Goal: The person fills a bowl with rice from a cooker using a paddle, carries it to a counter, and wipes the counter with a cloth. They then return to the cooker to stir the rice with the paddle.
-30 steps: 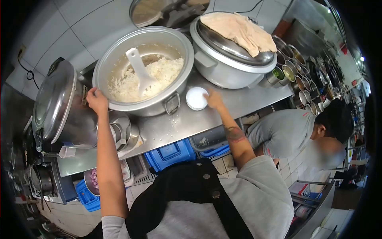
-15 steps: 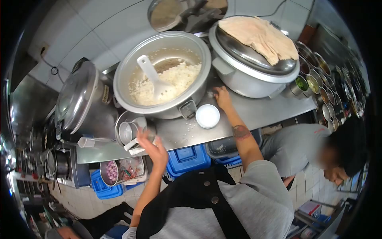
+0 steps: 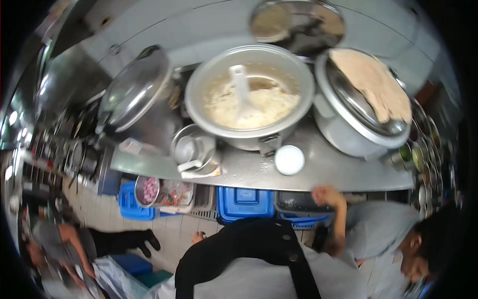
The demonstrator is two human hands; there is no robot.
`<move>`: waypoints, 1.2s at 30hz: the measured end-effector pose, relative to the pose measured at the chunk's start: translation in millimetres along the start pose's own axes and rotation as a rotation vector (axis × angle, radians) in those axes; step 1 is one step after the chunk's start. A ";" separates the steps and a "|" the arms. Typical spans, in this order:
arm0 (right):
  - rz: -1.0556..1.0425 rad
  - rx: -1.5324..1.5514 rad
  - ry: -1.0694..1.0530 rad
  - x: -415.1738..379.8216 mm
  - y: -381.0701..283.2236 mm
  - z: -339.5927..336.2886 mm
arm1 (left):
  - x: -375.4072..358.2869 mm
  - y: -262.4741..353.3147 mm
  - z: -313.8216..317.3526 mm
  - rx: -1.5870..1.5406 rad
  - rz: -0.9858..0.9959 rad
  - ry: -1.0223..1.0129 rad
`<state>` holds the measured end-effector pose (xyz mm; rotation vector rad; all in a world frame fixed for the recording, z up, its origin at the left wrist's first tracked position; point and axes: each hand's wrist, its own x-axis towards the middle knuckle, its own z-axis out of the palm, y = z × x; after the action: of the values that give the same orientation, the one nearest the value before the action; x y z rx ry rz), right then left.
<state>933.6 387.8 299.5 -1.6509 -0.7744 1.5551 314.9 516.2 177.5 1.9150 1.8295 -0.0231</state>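
At the counter's front edge, my right hand (image 3: 327, 195) is raised and smeared by motion; whether it holds anything is unclear. Only part of my left hand (image 3: 198, 237) shows, low beside the black apron, its fingers mostly hidden. Up on the steel counter (image 3: 239, 172) stands a large open pot (image 3: 199, 117) of white rice (image 3: 271, 107), with a white paddle (image 3: 240, 84) leaning in it. A small round container with white contents (image 3: 289, 160) sits in front of the pot, apart from both hands. Left of it is a metal container (image 3: 180, 145) with a bowl and a white-handled tool (image 3: 189, 166).
A lidded pot (image 3: 343, 134) bearing a beige cloth (image 3: 373, 82) stands right, a steel pot (image 3: 154, 122) left. Blue bins (image 3: 245, 203) and a bowl of pink pieces (image 3: 148, 191) are below. One person (image 3: 383, 226) bends at right; another (image 3: 69, 241) is lower left.
My right hand has left the counter surface and drawn back to its front edge. My left hand has dropped from beside the metal container toward my body. The view has shifted, moving the pots rightward.
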 end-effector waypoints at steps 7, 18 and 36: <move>-0.183 -0.668 0.616 33.0 176.7 27.9 | 16.5 -100.6 61.9 0.156 -0.071 -0.427; 0.000 -1.213 -0.353 82.9 -26.8 131.1 | 53.9 94.2 79.2 -0.407 0.389 0.048; -0.438 -1.538 -1.046 95.8 -39.4 268.7 | -309.0 9.4 167.5 -0.512 -1.211 0.043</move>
<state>677.0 516.5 277.7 -1.0513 -3.1711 1.3726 344.8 168.2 137.8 0.3124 2.4222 0.0762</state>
